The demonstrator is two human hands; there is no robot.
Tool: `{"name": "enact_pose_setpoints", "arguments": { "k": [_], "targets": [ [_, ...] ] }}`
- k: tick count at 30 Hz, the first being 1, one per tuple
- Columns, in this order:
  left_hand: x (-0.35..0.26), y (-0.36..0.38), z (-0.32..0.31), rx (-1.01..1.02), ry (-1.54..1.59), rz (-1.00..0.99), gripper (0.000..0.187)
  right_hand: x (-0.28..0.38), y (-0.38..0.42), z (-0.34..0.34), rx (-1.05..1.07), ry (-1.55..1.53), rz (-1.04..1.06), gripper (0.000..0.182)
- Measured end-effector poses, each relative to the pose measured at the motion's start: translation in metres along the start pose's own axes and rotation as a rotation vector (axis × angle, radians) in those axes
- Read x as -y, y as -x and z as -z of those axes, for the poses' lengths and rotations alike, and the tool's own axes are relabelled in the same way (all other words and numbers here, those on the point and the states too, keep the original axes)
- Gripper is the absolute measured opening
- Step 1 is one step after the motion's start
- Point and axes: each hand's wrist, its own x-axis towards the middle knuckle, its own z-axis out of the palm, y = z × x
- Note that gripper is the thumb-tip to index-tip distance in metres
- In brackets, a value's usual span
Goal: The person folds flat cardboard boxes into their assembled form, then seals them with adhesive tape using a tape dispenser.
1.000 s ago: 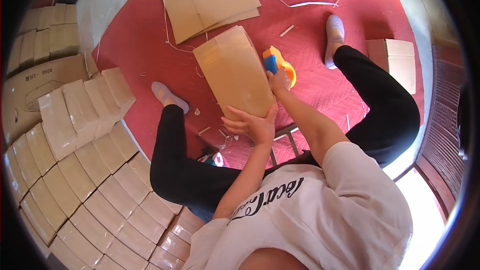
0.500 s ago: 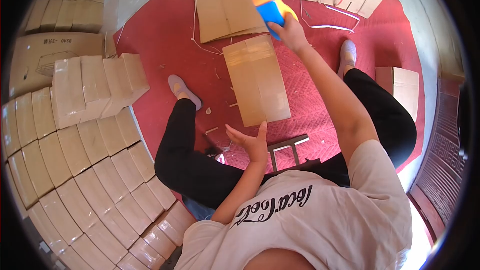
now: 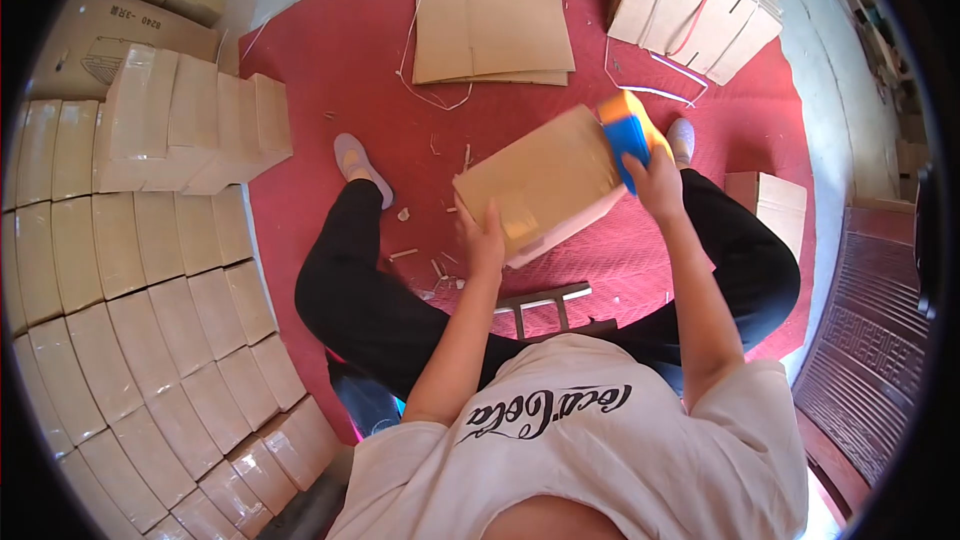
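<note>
A closed cardboard box (image 3: pixel 545 175) is tilted at an angle between my knees, over the red mat. My left hand (image 3: pixel 482 240) grips its near left end, with the thumb on the top face and the fingers along the side. In my right hand (image 3: pixel 658 188) is a blue and orange tape dispenser (image 3: pixel 627 135), held right at the box's far right end. Shiny clear tape (image 3: pixel 515 228) covers part of the box's left end.
Flattened cardboard sheets (image 3: pixel 490 30) lie on the red mat (image 3: pixel 330 70) ahead. Strapped cartons (image 3: pixel 700 10) stand at the back right, with a smaller box (image 3: pixel 768 205) on the right. Stacked boxes (image 3: pixel 150 290) fill the left side. A dark metal frame (image 3: pixel 545 310) lies near my lap.
The box has turned from lengthwise to slanting, and my left hand has taken hold of its end. My right hand has brought the tape dispenser down and nearer, to the box's right end.
</note>
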Motion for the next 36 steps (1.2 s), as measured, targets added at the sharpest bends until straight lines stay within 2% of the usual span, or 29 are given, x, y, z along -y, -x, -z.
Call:
{"name": "enact_pose_setpoints", "arguments": {
  "k": [1,2,4,6,8,10,11,13,14,16,17,19,20,22,23,25,29,31,36],
  "targets": [
    [-0.007,-0.005,0.001,0.017,-0.245,-0.079,0.065,-0.006,0.022,0.002,-0.029,-0.018,-0.049,0.045],
    [-0.008,-0.012,0.000,0.020,-0.234,-0.076,0.065,-0.015,0.039,0.001,-0.022,-0.047,-0.072,0.044],
    [-0.005,-0.022,-0.003,0.082,-0.379,-0.332,0.058,-0.027,0.061,0.004,-0.018,-0.064,-0.092,0.043],
    [-0.001,-0.028,0.002,0.108,-0.368,-0.362,0.057,-0.030,0.069,0.008,0.055,-0.263,-0.218,0.041],
    [0.006,-0.029,0.007,0.127,-0.361,-0.387,0.057,-0.008,0.067,0.031,0.135,-0.206,-0.195,0.040],
    [0.020,-0.031,0.009,0.042,-0.267,-0.419,0.056,0.011,0.064,0.048,0.278,-0.425,-0.094,0.040],
    [0.026,-0.033,0.010,0.037,-0.258,-0.415,0.056,0.020,0.063,0.054,0.280,-0.416,-0.088,0.040],
    [0.031,-0.037,0.013,0.105,-0.080,-0.272,0.055,0.038,0.058,0.061,0.523,-0.636,-0.082,0.041],
    [0.033,-0.038,0.015,0.098,-0.069,-0.268,0.055,0.045,0.056,0.061,0.527,-0.625,-0.076,0.041],
    [0.030,-0.037,0.022,0.090,-0.151,-0.307,0.054,0.059,0.052,0.058,0.687,-0.665,-0.046,0.049],
    [0.029,-0.035,0.024,0.077,-0.139,-0.305,0.054,0.067,0.049,0.056,0.738,-0.651,-0.086,0.057],
    [0.019,-0.028,0.029,-0.239,-0.552,-0.499,0.050,0.080,0.046,0.054,0.782,-0.594,-0.066,0.058],
    [0.015,-0.027,0.033,-0.247,-0.545,-0.488,0.050,0.085,0.046,0.053,0.818,-0.549,-0.063,0.058],
    [-0.011,-0.020,0.047,-0.043,-0.232,-0.523,0.046,0.097,0.044,0.053,0.900,-0.534,-0.061,0.056],
    [-0.022,-0.015,0.052,-0.055,-0.226,-0.510,0.046,0.102,0.044,0.051,0.973,-0.532,-0.060,0.053],
    [-0.041,-0.006,0.056,0.472,0.599,0.132,0.044,0.115,0.044,0.044,1.002,-0.468,-0.009,0.052],
    [-0.054,0.006,0.063,0.477,0.652,0.190,0.041,0.142,0.043,0.034,1.065,-0.330,0.071,0.048],
    [-0.055,0.009,0.066,0.364,0.682,0.081,0.034,0.152,0.043,0.027,1.080,-0.286,0.095,0.047],
    [-0.022,-0.010,0.069,0.261,0.642,0.059,0.022,0.180,0.037,0.010,1.114,-0.141,0.184,0.048]
  ]
}}
